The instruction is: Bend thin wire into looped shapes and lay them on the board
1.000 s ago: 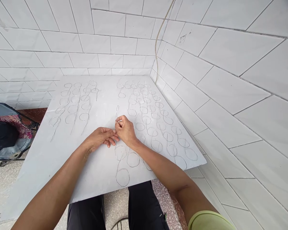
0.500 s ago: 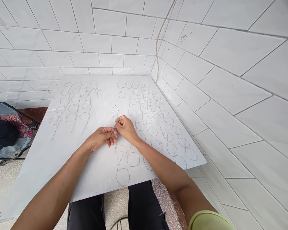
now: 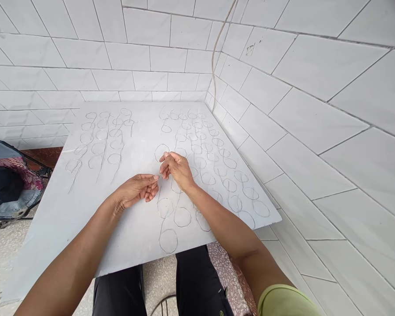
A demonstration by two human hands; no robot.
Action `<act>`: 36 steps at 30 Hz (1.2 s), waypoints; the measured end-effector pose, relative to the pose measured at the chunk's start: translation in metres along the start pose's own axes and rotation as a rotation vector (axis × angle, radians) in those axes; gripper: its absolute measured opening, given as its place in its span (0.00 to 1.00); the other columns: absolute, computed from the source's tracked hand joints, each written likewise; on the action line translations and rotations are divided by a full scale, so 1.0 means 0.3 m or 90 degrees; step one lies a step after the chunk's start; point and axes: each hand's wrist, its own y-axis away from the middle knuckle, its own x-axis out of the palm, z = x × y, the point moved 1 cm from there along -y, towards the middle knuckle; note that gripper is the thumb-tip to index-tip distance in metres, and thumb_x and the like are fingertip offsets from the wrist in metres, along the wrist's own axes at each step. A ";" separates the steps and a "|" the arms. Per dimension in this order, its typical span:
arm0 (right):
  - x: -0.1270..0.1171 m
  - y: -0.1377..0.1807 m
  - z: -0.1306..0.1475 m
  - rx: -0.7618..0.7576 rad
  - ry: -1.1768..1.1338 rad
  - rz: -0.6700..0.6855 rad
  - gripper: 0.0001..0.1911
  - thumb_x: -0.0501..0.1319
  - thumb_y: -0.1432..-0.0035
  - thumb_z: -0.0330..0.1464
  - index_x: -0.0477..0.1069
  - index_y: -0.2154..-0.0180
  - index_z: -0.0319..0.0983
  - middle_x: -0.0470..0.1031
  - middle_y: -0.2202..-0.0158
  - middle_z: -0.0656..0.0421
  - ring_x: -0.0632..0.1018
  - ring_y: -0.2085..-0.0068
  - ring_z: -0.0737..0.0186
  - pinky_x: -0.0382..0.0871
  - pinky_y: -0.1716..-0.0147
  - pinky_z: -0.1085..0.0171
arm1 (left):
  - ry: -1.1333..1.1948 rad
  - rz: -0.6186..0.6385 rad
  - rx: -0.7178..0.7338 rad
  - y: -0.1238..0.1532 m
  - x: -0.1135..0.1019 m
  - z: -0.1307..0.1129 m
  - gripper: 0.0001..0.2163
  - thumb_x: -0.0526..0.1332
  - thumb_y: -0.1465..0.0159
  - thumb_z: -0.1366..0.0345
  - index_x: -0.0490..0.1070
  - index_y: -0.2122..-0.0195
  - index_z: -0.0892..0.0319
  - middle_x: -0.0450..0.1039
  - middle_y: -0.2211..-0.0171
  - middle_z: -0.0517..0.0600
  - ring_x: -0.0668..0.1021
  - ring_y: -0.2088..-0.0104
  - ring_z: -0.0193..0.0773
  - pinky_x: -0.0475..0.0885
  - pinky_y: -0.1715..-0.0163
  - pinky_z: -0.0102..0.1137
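A thin wire strand bent into loops (image 3: pixel 166 210) lies down the middle of a white board (image 3: pixel 52 228) on my lap. My right hand (image 3: pixel 177 169) pinches the strand just below its newest top loop (image 3: pixel 161 152). My left hand (image 3: pixel 138 188) pinches the same wire a little lower, fingers curled, resting on the board. Both hands nearly touch at the fingertips.
Finished looped wire strands lie in rows at the board's far left (image 3: pixel 100 140) and along its right side (image 3: pixel 217 162). Tiled walls close in behind and to the right, with a cord (image 3: pixel 217 48) hanging in the corner. A bag (image 3: pixel 6 180) sits on the floor at left.
The top of the wire went from a narrow bend to a round, wider loop. My right hand moved slightly up and away; my left stayed near its place.
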 end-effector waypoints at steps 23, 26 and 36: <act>-0.001 0.009 -0.013 0.062 0.164 -0.047 0.18 0.59 0.31 0.44 0.73 0.68 0.39 0.76 0.80 0.58 0.73 0.84 0.65 0.63 0.88 0.68 | -0.387 -0.326 0.343 0.034 -0.014 -0.043 0.35 0.68 0.37 0.52 0.60 0.30 0.45 0.71 0.41 0.57 0.81 0.60 0.41 0.77 0.68 0.33; 0.001 0.008 -0.020 0.064 0.177 -0.032 0.16 0.59 0.31 0.42 0.73 0.68 0.39 0.76 0.79 0.59 0.72 0.85 0.66 0.61 0.89 0.68 | -0.542 -0.297 0.385 0.033 -0.023 -0.025 0.25 0.64 0.34 0.54 0.69 0.35 0.44 0.64 0.33 0.55 0.79 0.50 0.44 0.79 0.58 0.37; 0.022 0.028 -0.034 0.030 0.210 0.007 0.15 0.55 0.29 0.39 0.78 0.54 0.41 0.72 0.82 0.64 0.69 0.86 0.68 0.60 0.87 0.69 | -0.664 -0.335 0.410 0.017 -0.069 0.005 0.19 0.58 0.29 0.51 0.77 0.44 0.54 0.72 0.39 0.57 0.81 0.63 0.39 0.79 0.55 0.40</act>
